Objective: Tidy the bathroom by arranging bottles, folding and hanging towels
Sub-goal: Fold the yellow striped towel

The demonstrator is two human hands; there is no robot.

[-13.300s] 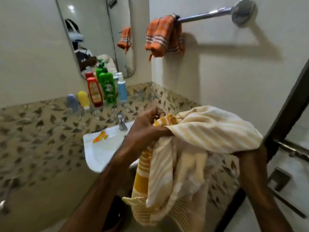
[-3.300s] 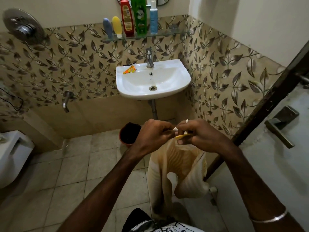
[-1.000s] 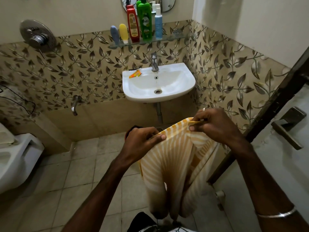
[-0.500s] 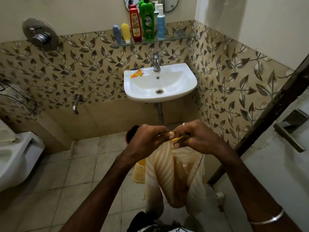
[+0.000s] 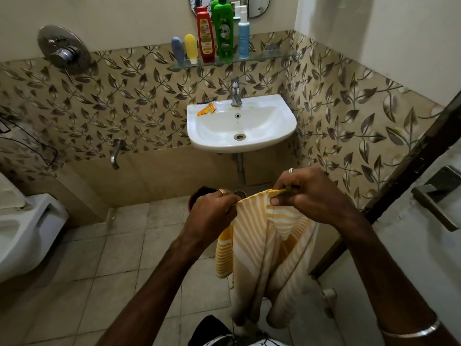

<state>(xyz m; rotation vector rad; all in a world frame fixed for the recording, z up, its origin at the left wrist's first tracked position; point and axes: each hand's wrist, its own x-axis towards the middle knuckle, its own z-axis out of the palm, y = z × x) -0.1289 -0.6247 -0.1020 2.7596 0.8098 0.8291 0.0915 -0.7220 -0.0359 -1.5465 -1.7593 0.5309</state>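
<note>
Towel (image 5: 264, 248) hanging below left hand (image 5: 212, 211), right hand (image 5: 314, 193) grip

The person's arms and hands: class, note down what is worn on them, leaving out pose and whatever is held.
Both forearms are bare, with no sleeves in view. The left hand carries a gold-coloured ring on one finger. The right hand has a silver-coloured ring on a finger, and a thin, plain silver-coloured bangle circles the right forearm near the bottom edge. No gloves or watch show.
</note>
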